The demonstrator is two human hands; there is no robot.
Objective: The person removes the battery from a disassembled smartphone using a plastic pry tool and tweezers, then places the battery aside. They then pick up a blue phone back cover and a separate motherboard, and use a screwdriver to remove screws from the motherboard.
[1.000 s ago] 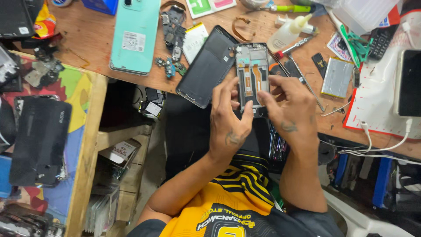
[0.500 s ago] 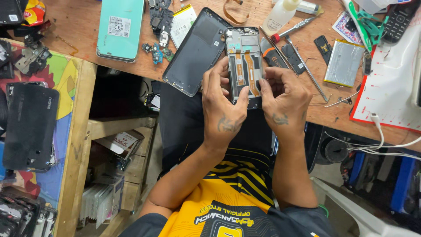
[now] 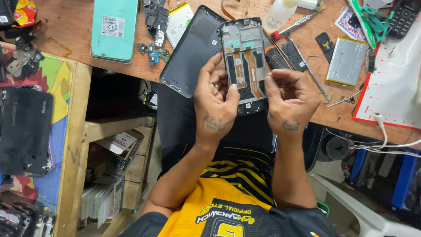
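An opened phone frame [image 3: 244,57] with orange flex cables showing lies at the near edge of the wooden bench [image 3: 66,41]. My left hand [image 3: 215,103] grips its lower left side, thumb pressed on the inside. My right hand [image 3: 290,101] is curled beside its lower right edge, fingertips pinched together just right of the frame; whether it holds a small part I cannot tell. A dark back cover [image 3: 193,48] lies tilted just left of the frame.
A teal phone back [image 3: 115,28] lies at the left, small circuit boards [image 3: 154,26] beside it. A red-handled screwdriver [image 3: 293,25], a silver battery [image 3: 347,60], metal tweezers [image 3: 307,66] and a red-edged white mat [image 3: 392,87] lie to the right. A painted side table [image 3: 52,131] carries a black phone cover.
The view has drifted, so the bench sits a little differently in frame. My right fingers have drawn off the frame and pinched together at its right edge; the left hand keeps its grip.
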